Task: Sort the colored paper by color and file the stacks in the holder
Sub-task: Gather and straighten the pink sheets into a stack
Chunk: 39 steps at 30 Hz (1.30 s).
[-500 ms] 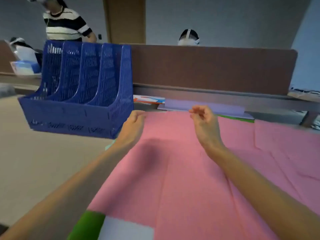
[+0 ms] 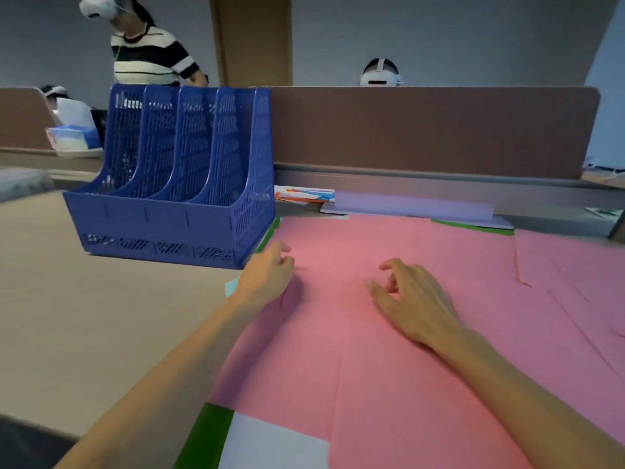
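Left grip (image 2: 269,275), right grip (image 2: 411,299) loosely curled

Open-plan office, and we're looking across a beige desk (image 2: 84,333) at the far side.

A brown partition (image 2: 422,130) runs along the back of the desk with a grey rail (image 2: 422,184) under it. Behind it is a plain grey wall (image 2: 439,35), broken by a tall wooden panel (image 2: 253,38), possibly a door, though the view is soft. A person in a striped top (image 2: 148,62) stands beyond the partition wearing a white headset. A second headset-wearing head (image 2: 380,74) just clears the top edge. Far left, there's another brown divider (image 2: 20,120) and a tissue box (image 2: 72,137) on the neighbouring desk. The light is even and dim.
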Each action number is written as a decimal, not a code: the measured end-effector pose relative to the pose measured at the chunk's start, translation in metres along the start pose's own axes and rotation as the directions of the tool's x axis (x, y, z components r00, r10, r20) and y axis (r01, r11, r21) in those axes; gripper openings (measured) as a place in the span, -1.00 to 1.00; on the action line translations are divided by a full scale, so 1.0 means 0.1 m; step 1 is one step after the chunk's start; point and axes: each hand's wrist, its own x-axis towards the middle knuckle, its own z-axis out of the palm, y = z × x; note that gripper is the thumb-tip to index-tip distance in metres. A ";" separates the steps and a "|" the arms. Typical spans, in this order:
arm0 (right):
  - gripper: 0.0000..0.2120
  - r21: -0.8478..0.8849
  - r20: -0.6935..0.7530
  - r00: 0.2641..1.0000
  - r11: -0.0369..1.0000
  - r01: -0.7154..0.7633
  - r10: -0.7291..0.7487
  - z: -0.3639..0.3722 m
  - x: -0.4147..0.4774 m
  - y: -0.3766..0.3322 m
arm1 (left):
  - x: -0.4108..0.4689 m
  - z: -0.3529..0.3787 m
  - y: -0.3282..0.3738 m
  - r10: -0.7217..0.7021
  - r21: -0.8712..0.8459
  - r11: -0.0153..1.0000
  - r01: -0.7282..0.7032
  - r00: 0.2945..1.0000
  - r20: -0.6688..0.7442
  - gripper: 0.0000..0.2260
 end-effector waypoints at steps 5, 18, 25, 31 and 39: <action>-0.33 -0.129 0.261 0.965 0.991 0.041 -0.006 0.13 -0.01 0.07 | 0.39 0.13 0.20 -0.070 -0.083 0.992 0.090 0.974 0.216 -0.56; -0.42 0.026 0.286 0.956 0.998 0.056 -0.061 0.00 -0.06 -0.01 | 0.50 0.26 0.18 -0.177 -0.066 0.977 0.204 0.942 0.287 -0.33; -0.50 0.171 0.174 0.985 0.984 -0.048 0.017 -0.06 0.01 0.01 | 0.34 0.17 0.25 -0.243 -0.661 0.658 0.362 0.932 0.269 -0.28; -0.53 0.083 0.189 0.956 0.966 -0.243 0.224 -0.35 0.13 0.25 | 0.12 0.04 0.24 -0.184 -0.660 0.651 0.374 0.922 0.341 -0.33; -0.33 -0.300 0.287 0.749 0.798 -0.522 0.598 -0.53 -0.20 0.40 | -0.09 -0.07 0.36 -0.098 -0.362 0.903 0.232 0.931 0.351 -0.43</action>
